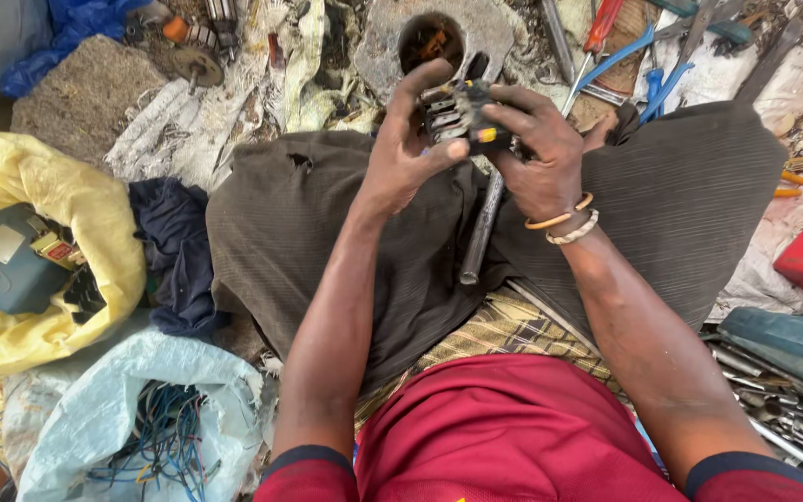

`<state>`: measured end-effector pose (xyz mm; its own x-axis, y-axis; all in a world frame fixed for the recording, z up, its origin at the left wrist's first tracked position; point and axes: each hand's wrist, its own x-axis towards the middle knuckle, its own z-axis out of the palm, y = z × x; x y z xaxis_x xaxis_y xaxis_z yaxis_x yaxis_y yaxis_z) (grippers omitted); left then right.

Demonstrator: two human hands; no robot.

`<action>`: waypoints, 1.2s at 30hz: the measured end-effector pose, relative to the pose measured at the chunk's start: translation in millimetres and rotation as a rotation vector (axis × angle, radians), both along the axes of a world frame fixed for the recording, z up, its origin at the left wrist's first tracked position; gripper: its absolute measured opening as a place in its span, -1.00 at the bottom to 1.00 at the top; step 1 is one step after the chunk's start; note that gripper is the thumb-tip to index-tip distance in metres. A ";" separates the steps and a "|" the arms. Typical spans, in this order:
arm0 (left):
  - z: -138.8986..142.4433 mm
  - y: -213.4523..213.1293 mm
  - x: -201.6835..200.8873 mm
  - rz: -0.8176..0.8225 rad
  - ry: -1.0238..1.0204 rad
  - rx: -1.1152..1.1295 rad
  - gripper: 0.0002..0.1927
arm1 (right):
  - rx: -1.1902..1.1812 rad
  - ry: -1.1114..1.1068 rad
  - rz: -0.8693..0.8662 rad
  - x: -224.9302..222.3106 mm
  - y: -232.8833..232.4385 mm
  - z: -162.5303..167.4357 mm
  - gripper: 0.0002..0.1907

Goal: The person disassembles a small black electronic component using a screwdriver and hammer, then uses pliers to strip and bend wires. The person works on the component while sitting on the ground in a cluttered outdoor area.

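Head view: both hands, left hand (400, 153) and right hand (539, 149), grasp a black electrical part (457, 116) above a metal rod (481, 228).

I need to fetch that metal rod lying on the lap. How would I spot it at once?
Find the grey-brown cloth spread over the person's lap. In its central fold, below the left hand and right hand, lies the metal rod: long, straight, dull grey, the only bare metal on the cloth.
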<state>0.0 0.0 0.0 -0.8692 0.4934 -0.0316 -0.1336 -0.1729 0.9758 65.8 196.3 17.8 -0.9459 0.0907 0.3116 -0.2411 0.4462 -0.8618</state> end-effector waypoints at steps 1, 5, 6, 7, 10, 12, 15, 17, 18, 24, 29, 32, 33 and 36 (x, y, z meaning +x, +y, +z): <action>-2.4 -3.6 -3.4 -0.030 0.070 -0.146 0.00 | 0.033 0.013 0.009 0.5 1.8 -4.5 -0.49; -10.9 -7.4 -11.0 -0.073 0.365 -0.474 0.03 | 0.080 0.095 -0.002 -3.8 3.6 -17.8 -0.47; -12.5 -7.5 -10.1 -0.064 0.357 -0.482 0.02 | 0.108 0.094 -0.017 -3.2 3.2 -19.7 -0.48; -13.8 -6.0 -9.7 -0.054 0.352 -0.489 0.01 | 0.137 0.096 -0.032 -3.8 3.7 -21.1 -0.48; -15.6 -5.1 -11.3 -0.017 0.396 -0.454 0.00 | -0.137 -0.034 -0.086 -6.8 -0.2 -26.5 -0.40; -16.1 -3.0 -8.6 0.014 0.429 -0.417 0.03 | -0.337 -0.181 -0.091 -6.3 0.2 -30.1 -0.40; -15.3 6.3 -6.4 0.056 0.449 -0.403 0.10 | -0.677 -0.376 0.015 -8.0 9.9 -31.8 -0.43; -14.6 10.6 -4.5 0.055 0.430 -0.451 0.12 | -1.180 -0.468 0.159 -0.3 17.8 -30.2 -0.31; -14.4 10.4 -6.2 0.039 0.442 -0.394 0.13 | -1.116 -0.466 0.107 -1.4 16.7 -33.0 -0.35; -15.6 -9.5 -29.2 -0.044 -0.062 -0.046 -0.09 | -1.038 -0.452 0.118 -5.1 12.1 -47.8 -0.42; -29.7 -0.9 -28.4 -0.040 -0.045 -0.428 -0.62 | -0.331 -0.407 -0.040 -14.3 14.5 -46.1 -0.48; -38.8 10.5 -29.5 0.128 0.401 -0.517 -0.70 | 0.817 -0.810 -0.052 -12.7 15.9 -30.1 -0.54; -41.1 12.6 -31.3 0.139 0.374 -0.545 -0.72 | 0.838 -0.879 -0.018 -13.3 13.6 -26.7 -0.44; -46.0 14.0 -35.8 0.148 0.312 -0.606 -0.75 | 0.879 -1.062 0.050 -14.3 1.4 -31.0 -0.26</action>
